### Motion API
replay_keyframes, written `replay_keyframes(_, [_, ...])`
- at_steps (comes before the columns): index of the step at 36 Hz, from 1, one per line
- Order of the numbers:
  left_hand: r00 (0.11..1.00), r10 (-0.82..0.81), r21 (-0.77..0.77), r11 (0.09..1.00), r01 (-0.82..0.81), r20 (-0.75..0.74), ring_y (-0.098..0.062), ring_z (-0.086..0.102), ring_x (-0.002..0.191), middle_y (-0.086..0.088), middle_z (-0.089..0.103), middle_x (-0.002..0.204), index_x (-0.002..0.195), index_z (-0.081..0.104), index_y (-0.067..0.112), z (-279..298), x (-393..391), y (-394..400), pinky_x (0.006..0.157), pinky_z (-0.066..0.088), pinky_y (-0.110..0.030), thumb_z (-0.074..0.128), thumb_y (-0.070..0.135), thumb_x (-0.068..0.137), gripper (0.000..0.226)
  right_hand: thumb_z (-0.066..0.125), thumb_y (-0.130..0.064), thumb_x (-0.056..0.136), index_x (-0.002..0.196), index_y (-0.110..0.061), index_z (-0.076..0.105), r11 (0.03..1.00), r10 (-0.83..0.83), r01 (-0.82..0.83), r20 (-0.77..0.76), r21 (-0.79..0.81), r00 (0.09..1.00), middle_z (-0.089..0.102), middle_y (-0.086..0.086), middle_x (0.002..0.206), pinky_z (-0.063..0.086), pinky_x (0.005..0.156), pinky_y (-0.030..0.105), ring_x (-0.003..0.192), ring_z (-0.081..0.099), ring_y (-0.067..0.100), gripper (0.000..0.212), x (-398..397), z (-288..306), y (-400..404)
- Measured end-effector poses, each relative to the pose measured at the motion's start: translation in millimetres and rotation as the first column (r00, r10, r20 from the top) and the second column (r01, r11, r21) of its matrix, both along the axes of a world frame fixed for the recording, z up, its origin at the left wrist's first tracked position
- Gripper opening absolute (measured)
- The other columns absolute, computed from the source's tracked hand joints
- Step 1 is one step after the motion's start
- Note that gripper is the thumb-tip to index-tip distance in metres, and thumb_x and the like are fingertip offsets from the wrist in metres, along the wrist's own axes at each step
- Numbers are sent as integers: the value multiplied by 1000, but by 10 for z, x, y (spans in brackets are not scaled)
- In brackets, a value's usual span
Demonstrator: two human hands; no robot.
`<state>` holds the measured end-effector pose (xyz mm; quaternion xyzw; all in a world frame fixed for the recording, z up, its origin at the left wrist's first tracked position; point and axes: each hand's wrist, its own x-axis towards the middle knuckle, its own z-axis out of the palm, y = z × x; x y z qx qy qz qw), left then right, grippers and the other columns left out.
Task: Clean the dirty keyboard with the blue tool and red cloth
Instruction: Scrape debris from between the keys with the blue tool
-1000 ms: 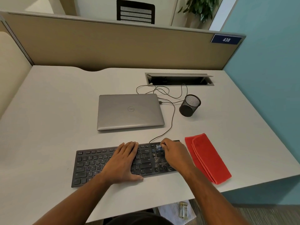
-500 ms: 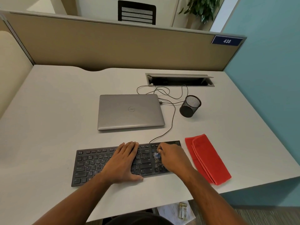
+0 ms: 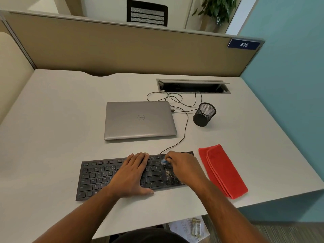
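**Brush on the crumbs, R side of the board**

Right hand (image 3: 184, 168) is over the R end of the keyboard (image 3: 105, 174), fingers pinched shut on the blue tool (image 3: 164, 161) — only a small blue-white tip shows past the fingertips, rest is hidden in the grip, so can't say what shape the handle is. Tip sits up near the top key rows. Just below it, a pale scatter of grit (image 3: 169, 174) on the keys, next to the hand.

Left hand (image 3: 132, 174) lies flat, fingers spread and closed on nothing, palm down on the mid keys. Looks like it's bracing the board.

Handling, my read: keyboard is thin, flat, rigid, prob light — would skate on the smooth desk (image 3: 52, 120) if brushed w/o that flat palm. Best held by pressing down, not gripping. Keycaps are shallow; hard scrubbing could catch a cap edge. Blue tool seems small and light, a fingertip pinch suits it, short light strokes.

Red cloth (image 3: 222, 171) is folded, lying on the desk just R of the keyboard, apart from both hands. Soft, limp; take it by a folded edge or bunch it. Its turn not yet come, I'd say.

Cable (image 3: 184, 135) runs from the board's back edge toward the laptop (image 3: 140, 120) — mind it doesn't snag.
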<state>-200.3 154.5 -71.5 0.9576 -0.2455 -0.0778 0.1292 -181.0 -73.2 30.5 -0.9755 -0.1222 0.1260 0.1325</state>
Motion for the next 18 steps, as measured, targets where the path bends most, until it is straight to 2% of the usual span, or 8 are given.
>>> replay_keyframes(2, [1000,3,3,1000,-3,-1,-23,10,158,-7,15,171,166,5,12,-12,-3,1,125,-9,-39,41,103,69,137,57,-15,100,117,-30,63,1000,29,-29,-22,2,999,72,-2,104,56,81,33,88,64,17,23,-18,-17,57])
replay_keyframes(6, [1000,1,6,1000,-1,-3,-22,4,159,-6,8,173,166,-1,14,1,-2,2,124,-15,-35,42,103,69,138,63,-15,96,117,-30,63,1000,15,-16,-40,-22,999,72,-3,107,55,81,30,90,64,15,26,-19,-18,-12])
replay_keyframes(9, [1000,-5,2,1000,5,-15,-19,-5,159,-4,0,173,165,-8,16,18,-5,2,124,-18,-35,42,102,70,138,61,-13,95,115,-25,64,996,-6,5,-9,-93,1000,73,-1,106,50,72,26,87,65,15,24,20,25,-202])
replay_keyframes(11, [1000,-4,-5,1000,3,-8,-20,-4,159,-4,1,173,165,-7,16,14,-5,7,123,-20,-34,42,102,70,138,57,-6,95,115,-21,63,989,-34,31,-16,-141,999,73,0,108,42,63,22,84,64,14,25,48,45,-348])
replay_keyframes(13, [1000,-3,0,1000,3,3,-21,0,159,-5,6,173,166,-3,14,4,-9,9,124,-17,-35,42,102,70,138,55,-3,94,113,-20,63,987,-64,60,-26,-151,998,73,-2,107,43,60,21,80,62,11,26,56,56,-439])
replay_keyframes(15, [1000,-6,5,1000,6,8,-21,2,159,-6,8,172,166,-1,13,6,-9,11,125,-13,-37,42,102,70,137,55,-7,97,111,-22,64,991,-88,87,-10,-107,996,73,-4,103,41,59,21,75,59,9,23,45,64,-415])
replay_keyframes(18, [1000,-7,-1,1000,7,-3,-20,0,158,-5,6,173,166,-3,14,13,-6,7,126,-12,-38,42,102,70,137,52,-19,103,110,-26,68,994,-96,96,10,48,995,72,-6,97,37,58,17,73,58,6,18,17,72,-204])
